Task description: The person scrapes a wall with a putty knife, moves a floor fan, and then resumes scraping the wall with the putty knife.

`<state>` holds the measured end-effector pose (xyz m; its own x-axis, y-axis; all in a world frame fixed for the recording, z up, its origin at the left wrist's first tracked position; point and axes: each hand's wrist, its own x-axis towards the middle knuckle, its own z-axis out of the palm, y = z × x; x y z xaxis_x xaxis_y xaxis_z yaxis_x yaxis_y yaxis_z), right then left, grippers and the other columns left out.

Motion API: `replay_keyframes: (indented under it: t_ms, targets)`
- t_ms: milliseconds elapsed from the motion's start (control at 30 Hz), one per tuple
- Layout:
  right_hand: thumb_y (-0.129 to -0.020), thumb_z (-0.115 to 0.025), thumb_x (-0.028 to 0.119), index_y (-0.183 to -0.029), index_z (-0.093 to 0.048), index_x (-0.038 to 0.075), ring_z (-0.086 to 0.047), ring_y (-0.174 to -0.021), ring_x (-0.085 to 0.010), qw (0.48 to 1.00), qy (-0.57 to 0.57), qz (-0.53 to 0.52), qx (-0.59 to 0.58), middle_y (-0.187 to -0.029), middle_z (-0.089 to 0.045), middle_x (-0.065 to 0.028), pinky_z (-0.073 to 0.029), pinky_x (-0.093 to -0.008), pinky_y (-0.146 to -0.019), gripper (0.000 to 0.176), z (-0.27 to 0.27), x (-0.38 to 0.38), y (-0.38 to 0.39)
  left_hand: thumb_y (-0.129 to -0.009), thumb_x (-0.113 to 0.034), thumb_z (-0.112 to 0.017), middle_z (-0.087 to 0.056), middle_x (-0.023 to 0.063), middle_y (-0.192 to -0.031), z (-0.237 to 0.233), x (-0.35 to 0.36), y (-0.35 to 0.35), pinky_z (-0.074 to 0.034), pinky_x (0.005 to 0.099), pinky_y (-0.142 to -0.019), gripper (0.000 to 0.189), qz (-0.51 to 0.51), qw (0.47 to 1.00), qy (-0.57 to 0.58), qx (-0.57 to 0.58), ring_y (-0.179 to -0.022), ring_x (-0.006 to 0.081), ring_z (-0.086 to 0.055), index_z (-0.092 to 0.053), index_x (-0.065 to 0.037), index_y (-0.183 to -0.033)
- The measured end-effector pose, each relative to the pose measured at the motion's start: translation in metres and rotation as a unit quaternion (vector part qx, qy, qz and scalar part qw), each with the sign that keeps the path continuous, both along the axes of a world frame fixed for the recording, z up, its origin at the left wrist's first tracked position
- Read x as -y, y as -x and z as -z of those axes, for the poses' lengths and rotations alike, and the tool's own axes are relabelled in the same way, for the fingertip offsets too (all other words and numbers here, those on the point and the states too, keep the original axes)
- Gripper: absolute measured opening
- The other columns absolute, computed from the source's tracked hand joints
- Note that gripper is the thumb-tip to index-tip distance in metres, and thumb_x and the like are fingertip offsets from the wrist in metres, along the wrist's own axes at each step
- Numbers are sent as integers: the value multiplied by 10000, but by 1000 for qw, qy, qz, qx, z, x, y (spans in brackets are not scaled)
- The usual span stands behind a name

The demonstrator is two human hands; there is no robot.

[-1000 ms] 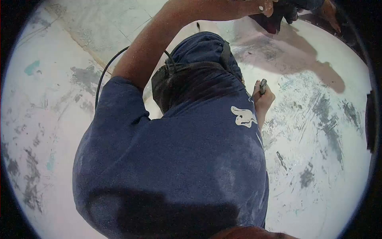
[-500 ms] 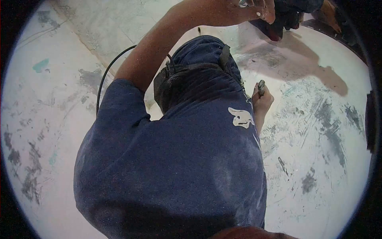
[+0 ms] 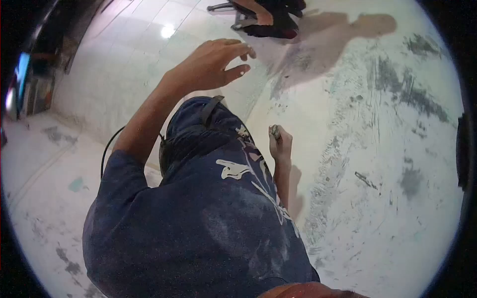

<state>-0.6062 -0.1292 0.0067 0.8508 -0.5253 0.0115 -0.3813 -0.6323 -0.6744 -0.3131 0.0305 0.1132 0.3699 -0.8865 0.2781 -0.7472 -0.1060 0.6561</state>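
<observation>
My right hand [image 3: 282,147] is clamped in a fist around a short dark handle [image 3: 275,131], beyond the upper right edge of the blue shirt [image 3: 198,228] I wear. The handle runs into the fist, its end poking out on the thumb side; whatever sits at the other end is hidden from me, so I can't name the tool. That blind end is my main worry: it could catch or gouge the pale, smeared surface [image 3: 343,149] right of the shirt if I turned my wrist without seeing it. The handle could also twist or slip, should my fingers slacken or be dusty; the shirt carries whitish powder, and I read that as a hint about my hands. My left hand [image 3: 213,64] is raised above the shirt's left shoulder, fingers loosely curled and apart, with pale specks on them and nothing in them that I can make out. A black cable [image 3: 105,151] loops out just left of the shirt, near the left upper arm, where a wide elbow swing might snag it. Far above the shirt, someone else's dark-clothed figure [image 3: 268,30] is partly in view, well apart from my fist; a shadow [image 3: 323,49] falls beside it, and could mask marks on the surface.
</observation>
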Motion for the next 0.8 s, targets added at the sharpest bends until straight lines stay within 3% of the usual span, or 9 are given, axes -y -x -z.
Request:
replay_keyframes:
  t_ms: [33,300,333,367,400,467,600,700,800]
  targets:
    - [-802,-570,117,-716,-454,2,-463,-545,-372,996,-29,54,-71,-588,-459,-199,-386,-359,-507,184,1,-4,9,-802,-122,-596,-595,102,-944,-5,9,3,-449,361,-796,240,22,999,-25,-1,-889,255,-564,-557,-50,-1028]
    - [-780,-565,99,-717,-469,0,-397,-514,-307,962,-107,251,-5,-569,-432,-174,-374,-333,-516,152,34,-43,81,-843,-143,-559,-593,113,-1013,-13,71,29,-453,362,-836,231,229,965,-124,14,-934,250,-563,-550,-63,-1059]
    - [-846,-549,118,-703,-457,-38,-310,-579,-80,947,-138,291,-21,-554,-325,-59,-314,-263,-499,231,32,-52,86,-843,-154,-564,-592,109,-1018,-10,73,28,-453,356,-840,248,227,962,-150,2,-934,243,-563,-547,-71,-1076]
    - [-845,-553,136,-703,-456,-46,-318,-584,-80,923,-184,333,58,-554,-323,-72,-322,-269,-503,251,37,-61,86,-844,-164,-569,-592,104,-1023,-5,74,25,-452,351,-843,265,225,957,-180,-9,-934,236,-563,-545,-80,-1094]
    - [-847,-561,191,-712,-471,-61,-346,-581,-86,940,-114,321,-14,-559,-367,-92,-344,-282,-512,300,43,-63,98,-838,-174,-586,-591,98,-1025,3,74,18,-458,337,-839,291,212,964,-160,17,-927,222,-566,-545,-94,-1114]
    - [-845,-552,300,-747,-527,-72,-389,-557,-143,887,-177,416,-96,-552,-442,-145,-384,-329,-535,386,58,-78,116,-847,-153,-572,-582,93,-1076,2,76,4,-471,349,-810,280,217,961,-164,47,-915,214,-572,-545,-88,-1118]
    - [-845,-536,333,-849,-565,-71,-539,-577,-234,865,-180,456,-104,-597,-521,-165,-434,-373,-601,406,152,-137,185,-842,-122,-568,-596,90,-1053,7,71,1,-468,341,-818,293,210,950,-215,79,-925,202,-571,-540,-84,-1131]
    - [-838,-540,330,-903,-585,-51,-589,-606,-234,837,-195,477,-187,-643,-559,-138,-457,-357,-591,389,194,-200,213,-836,-109,-568,-600,94,-1042,17,64,3,-467,337,-821,295,115,973,-170,-103,-928,200,-573,-540,-81,-1128]
    - [-827,-560,344,-868,-578,-15,-544,-511,-187,720,-379,541,-214,-634,-540,-82,-453,-311,-443,362,224,-255,216,-836,-102,-559,-602,100,-1042,5,77,-3,-462,351,-831,284,225,934,-270,64,-927,197,-578,-545,-76,-1118]
